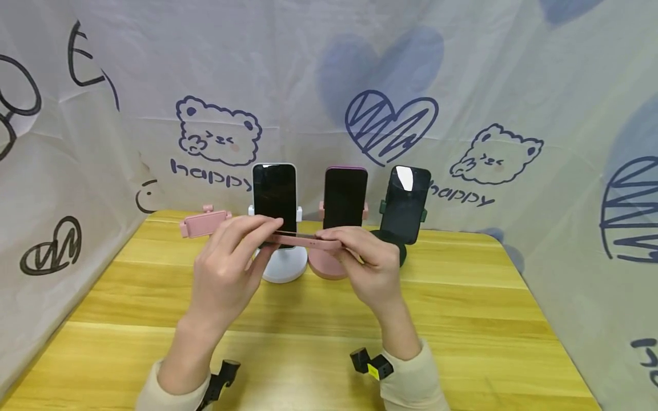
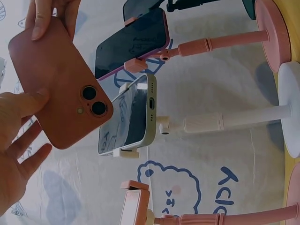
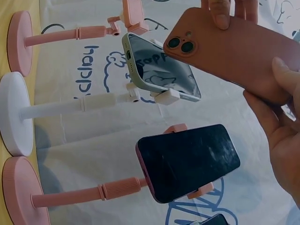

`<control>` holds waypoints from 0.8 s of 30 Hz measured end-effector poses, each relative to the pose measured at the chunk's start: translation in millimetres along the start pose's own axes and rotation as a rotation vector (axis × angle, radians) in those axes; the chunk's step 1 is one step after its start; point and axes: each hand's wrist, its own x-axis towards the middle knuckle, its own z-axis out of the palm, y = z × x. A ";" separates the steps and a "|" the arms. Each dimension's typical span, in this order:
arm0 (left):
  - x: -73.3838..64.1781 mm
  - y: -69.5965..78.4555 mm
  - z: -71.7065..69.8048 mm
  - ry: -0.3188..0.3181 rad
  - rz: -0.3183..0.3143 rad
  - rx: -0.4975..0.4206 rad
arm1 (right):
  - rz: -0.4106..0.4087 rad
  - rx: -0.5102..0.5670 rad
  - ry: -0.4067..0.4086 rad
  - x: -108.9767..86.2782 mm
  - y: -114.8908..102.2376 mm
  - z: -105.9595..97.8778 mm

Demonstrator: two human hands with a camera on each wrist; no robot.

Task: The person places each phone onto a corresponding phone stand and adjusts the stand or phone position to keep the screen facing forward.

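Observation:
Both hands hold a phone in a reddish-pink case (image 1: 303, 242) by its two ends, raised edge-on above the table. At the left end, my left hand (image 1: 221, 271) grips it between thumb and fingers; my right hand (image 1: 372, 265) pinches the other end. The wrist views show the back of the case (image 2: 54, 82), with two camera lenses at one corner. Behind the hands, a phone with a pale frame (image 1: 275, 191) sits in a white stand, and a phone with a purple edge (image 1: 345, 197) in a pink stand.
At the left stands another pink phone stand (image 1: 205, 223), its clamp bare. To the right, a dark phone (image 1: 408, 200) leans in a dark green stand. All rest along the back of the wooden table (image 1: 462, 319), before a printed cloth (image 1: 303, 74).

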 end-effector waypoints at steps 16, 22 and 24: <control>-5.1 -1.6 0.0 0.059 0.050 0.019 | 0.050 0.067 -0.103 -2.0 -0.5 -3.2; -2.6 -0.6 1.6 0.154 0.092 0.008 | 0.237 0.172 -0.100 -5.7 -2.3 -10.2; -1.7 -0.9 2.6 0.185 0.115 -0.005 | 0.346 0.167 -0.076 -5.4 -3.2 -11.5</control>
